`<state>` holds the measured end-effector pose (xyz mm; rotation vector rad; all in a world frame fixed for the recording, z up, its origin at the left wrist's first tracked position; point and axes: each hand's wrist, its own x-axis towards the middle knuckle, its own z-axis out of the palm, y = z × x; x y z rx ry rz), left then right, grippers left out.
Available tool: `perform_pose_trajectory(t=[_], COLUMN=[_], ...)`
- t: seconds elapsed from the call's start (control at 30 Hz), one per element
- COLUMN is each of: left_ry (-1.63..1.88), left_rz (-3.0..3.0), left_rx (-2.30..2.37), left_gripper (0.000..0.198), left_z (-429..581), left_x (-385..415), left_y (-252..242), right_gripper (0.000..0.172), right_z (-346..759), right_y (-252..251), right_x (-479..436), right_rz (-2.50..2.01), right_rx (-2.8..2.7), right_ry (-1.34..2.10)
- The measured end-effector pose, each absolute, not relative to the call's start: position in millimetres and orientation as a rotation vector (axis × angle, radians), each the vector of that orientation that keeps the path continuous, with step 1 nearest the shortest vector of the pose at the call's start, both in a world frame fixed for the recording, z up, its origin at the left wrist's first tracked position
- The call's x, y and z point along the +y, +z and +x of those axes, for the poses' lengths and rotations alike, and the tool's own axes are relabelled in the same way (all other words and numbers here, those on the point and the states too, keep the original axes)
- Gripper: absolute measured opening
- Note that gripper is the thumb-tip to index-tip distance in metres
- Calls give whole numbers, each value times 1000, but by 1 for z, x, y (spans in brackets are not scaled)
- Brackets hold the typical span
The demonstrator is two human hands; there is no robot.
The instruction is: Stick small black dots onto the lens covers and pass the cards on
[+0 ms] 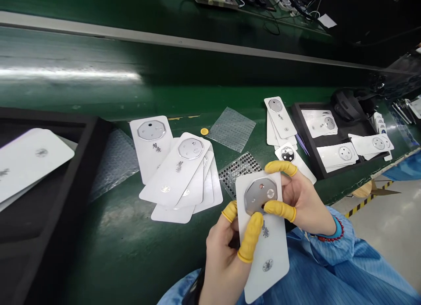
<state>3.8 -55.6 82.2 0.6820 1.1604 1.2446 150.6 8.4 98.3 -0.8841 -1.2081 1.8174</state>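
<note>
The back cover (265, 248), seen from the head camera, is white and is held up over the near edge of the bench (131, 252), right of its middle, with its face tilted toward the person. The left hand (223, 257) has a closed grip on the lower left edge: the thumb lies across the front and the fingers are tucked behind. The right hand (304, 200) pinches the upper right corner, with its forefinger hooked over the top edge and its thumb resting on the rim of the metal plate (259, 194).

Yellow finger covers (250, 237) sit on the tips that touch the piece, probably to keep prints off the glossy face. A fan of covers (180, 182) lies just left of the hands, within easy reach. Behind them are a dotted sheet (237, 168), a square of bubble wrap (232, 129) and a small yellow disc (204, 131).

Toward the right edge, a short stack (279, 118) leans beside a black tray (297, 121) holding more covers. Another dark tray (66, 195) fills the left side.
</note>
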Motion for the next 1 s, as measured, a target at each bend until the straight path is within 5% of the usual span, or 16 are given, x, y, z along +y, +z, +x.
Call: perform_pose_trajectory(t=[0.37, 1.0], left_ry=[1236, 1380], left_rz=[538, 857], left_rx=[1154, 1645], left_gripper=[34, 23], left_z=[1, -16], left_x=[-46, -56], left_y=[91, 61], right_gripper=[43, 49], right_z=[155, 150], right_y=[95, 67], right_x=[8, 6], right_rz=[-914, -844], right_rx=[-1408, -1636], right_ry=[1653, 1520])
